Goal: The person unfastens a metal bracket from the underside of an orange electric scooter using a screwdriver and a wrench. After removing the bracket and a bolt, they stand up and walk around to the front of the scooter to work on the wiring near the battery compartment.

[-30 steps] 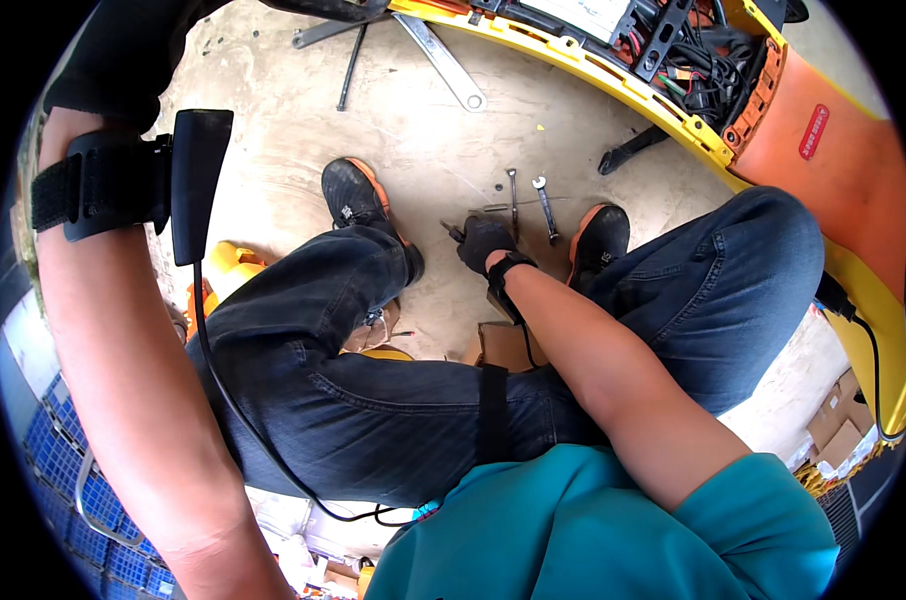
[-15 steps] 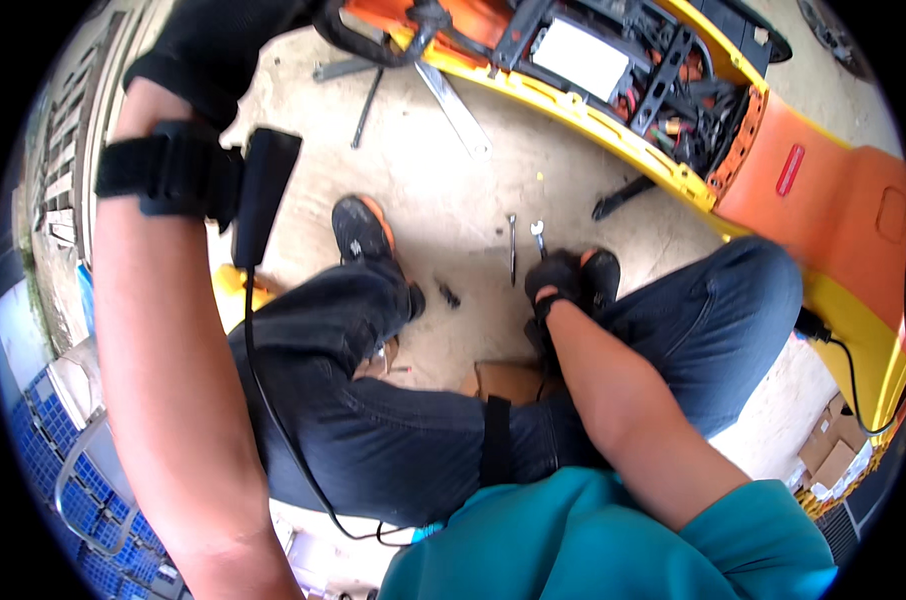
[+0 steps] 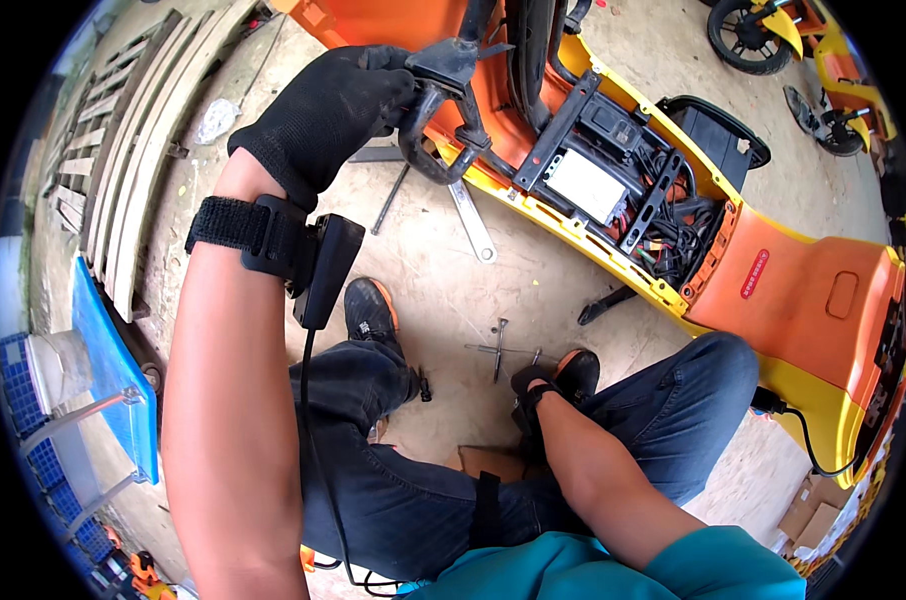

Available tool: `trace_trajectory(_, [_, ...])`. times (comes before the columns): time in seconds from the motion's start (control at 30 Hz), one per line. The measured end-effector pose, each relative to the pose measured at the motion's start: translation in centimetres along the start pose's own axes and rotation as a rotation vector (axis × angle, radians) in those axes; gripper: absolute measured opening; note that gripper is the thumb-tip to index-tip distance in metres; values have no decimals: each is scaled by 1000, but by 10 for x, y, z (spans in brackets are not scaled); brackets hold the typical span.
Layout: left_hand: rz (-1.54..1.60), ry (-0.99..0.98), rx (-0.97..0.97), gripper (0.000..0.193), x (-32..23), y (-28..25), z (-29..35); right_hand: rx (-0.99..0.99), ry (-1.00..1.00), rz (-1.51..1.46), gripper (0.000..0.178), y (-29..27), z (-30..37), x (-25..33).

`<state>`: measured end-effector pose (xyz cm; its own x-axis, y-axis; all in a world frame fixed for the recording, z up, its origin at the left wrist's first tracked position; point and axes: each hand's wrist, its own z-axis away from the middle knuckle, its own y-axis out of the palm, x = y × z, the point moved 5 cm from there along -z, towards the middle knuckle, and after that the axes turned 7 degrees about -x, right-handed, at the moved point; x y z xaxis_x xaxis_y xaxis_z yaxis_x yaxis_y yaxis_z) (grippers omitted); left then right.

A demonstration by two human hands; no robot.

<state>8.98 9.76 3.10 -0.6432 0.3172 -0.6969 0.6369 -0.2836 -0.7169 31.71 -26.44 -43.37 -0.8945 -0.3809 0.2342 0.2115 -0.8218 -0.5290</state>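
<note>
Your left hand (image 3: 325,122) grips black metal handlebar (image 3: 447,62); right hand (image 3: 534,378): grip unclear. Yellow-walled compartment (image 3: 588,243) holds white rectangular box (image 3: 585,187), black cables (image 3: 691,222).

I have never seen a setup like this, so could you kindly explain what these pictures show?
There is no robot here: a person works with their own two hands, and a camera worn on the head looks down at them. The left hand, in a black glove, is at a black part beside an orange and yellow scooter. The right hand is low, by the right shoe; what it holds cannot be made out. On the floor lie a slim tool and a flat bar.
</note>
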Motion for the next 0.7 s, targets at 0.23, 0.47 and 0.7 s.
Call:
trace_trajectory(0.23, [185, -205, -83, 26, 20, 7, -7, 29, -309, 104, 24, -34, 26, 23])
trace_trajectory(0.47, [-166, 276, -120, 20, 33, 10, -22, 57, -477, 35, 26, -111, 69, 52])
trace_trajectory(0.7, [-126, 191, -149, 27, 27, 13, -24, -446, -115, -427, 29, -302, 188, 34])
